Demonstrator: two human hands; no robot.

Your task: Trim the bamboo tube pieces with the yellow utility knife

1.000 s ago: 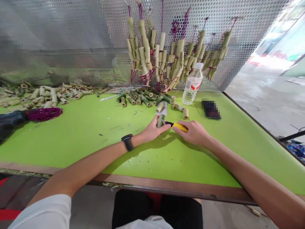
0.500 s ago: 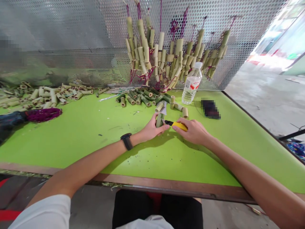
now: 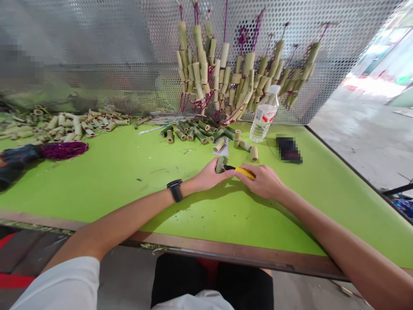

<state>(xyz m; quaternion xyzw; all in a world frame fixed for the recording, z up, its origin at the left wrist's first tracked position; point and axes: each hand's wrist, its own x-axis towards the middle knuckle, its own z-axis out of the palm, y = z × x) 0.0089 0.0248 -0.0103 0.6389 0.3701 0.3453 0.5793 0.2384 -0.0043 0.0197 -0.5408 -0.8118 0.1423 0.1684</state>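
Observation:
Over the middle of the green table [image 3: 122, 185], my left hand [image 3: 209, 175] is closed around a short piece of green bamboo [image 3: 220, 164], its thumb toward the blade side. My right hand [image 3: 262, 178] grips a yellow utility knife [image 3: 245, 173], whose dark front end meets the bamboo near my left thumb. Just beyond the hands, a cut bamboo tube [image 3: 219, 144] rests on a small pale sheet [image 3: 223, 150]. Short bamboo tubes [image 3: 254, 153] stand and lie to its right.
Behind lie green bamboo tubes [image 3: 200, 134]. Strung bamboo pieces [image 3: 200, 73] hang on the perforated metal panel [image 3: 129, 82]. A water bottle [image 3: 263, 116] and a blurred dark object [image 3: 288, 150] are at right. Pale bamboo [image 3: 77, 127] and purple cord [image 3: 66, 150] are at left.
The bamboo piece in my left hand has tilted, and the knife's front end has shifted slightly along it. Both hands keep their grips. The whole view has shifted a little.

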